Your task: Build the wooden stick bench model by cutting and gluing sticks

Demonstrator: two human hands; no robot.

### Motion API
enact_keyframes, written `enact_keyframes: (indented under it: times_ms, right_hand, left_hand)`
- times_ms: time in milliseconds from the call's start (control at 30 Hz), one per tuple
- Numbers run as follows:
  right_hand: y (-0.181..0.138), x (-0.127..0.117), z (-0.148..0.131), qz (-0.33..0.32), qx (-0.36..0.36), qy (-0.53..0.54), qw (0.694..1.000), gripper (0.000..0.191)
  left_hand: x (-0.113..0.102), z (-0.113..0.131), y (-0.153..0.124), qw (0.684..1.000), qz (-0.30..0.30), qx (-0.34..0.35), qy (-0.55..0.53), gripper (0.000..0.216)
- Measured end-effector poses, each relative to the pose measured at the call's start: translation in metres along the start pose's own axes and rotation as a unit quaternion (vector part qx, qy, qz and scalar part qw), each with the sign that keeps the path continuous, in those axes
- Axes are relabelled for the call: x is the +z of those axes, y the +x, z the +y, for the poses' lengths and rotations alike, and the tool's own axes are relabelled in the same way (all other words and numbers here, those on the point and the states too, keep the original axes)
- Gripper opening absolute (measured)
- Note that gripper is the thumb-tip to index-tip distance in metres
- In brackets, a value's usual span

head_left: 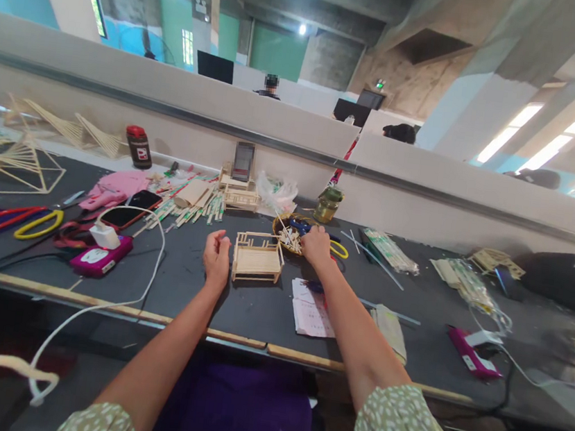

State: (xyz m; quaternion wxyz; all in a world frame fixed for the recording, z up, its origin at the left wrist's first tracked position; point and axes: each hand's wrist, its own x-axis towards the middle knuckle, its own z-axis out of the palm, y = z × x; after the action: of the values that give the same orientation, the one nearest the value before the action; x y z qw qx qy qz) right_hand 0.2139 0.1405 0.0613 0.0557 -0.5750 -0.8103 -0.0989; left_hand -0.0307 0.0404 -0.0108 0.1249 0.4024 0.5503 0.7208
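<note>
A small model bed of wooden sticks (257,256) stands on the dark tabletop (180,279) between my hands. My left hand (216,257) rests on the table just left of it, fingers curled loosely, nothing visible in them. My right hand (316,245) reaches into a round woven basket (285,233) of short sticks behind the model, fingers closed down among the sticks; what they hold is hidden. A yellow-handled pair of scissors (338,250) lies right beside that hand.
Left: red and yellow scissors (19,219), a phone (131,209), a pink power bank (100,259) with white cable, stick frames (16,161). A glass jar (327,204) and stick bundles (391,250) lie behind. A paper sheet (311,309) lies near the front edge. People sit beyond the partition.
</note>
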Motion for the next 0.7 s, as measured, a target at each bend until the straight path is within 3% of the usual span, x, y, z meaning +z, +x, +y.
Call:
enact_keyframes:
  times_ms: [167,333,400,467,567,700]
  right_hand:
    - [0.006,0.003,-0.007,0.007,-0.032,-0.010,0.999,0.028]
    - [0.005,0.002,-0.004,0.014,-0.049,0.008,0.999,0.028]
    - [0.005,0.002,-0.001,0.018,-0.039,0.022,0.999,0.029]
    - [0.006,0.001,0.001,0.023,-0.019,0.042,0.999,0.031]
    - [0.009,0.000,-0.001,0.027,-0.002,0.087,0.996,0.032]
    - [0.013,-0.001,-0.016,0.017,-0.045,0.197,0.979,0.031]
  left_hand:
    - [-0.007,0.023,-0.015,0.971,-0.065,0.204,0.111,0.028]
    - [0.000,0.034,-0.032,0.900,-0.240,0.307,0.196,0.012]
    - [0.005,0.036,-0.035,0.868,-0.282,0.338,0.229,0.012]
    - [0.008,0.038,-0.038,0.851,-0.289,0.356,0.256,0.014]
    - [0.009,0.039,-0.038,0.853,-0.277,0.355,0.262,0.014]
    - [0.007,0.037,-0.034,0.855,-0.271,0.361,0.254,0.008]
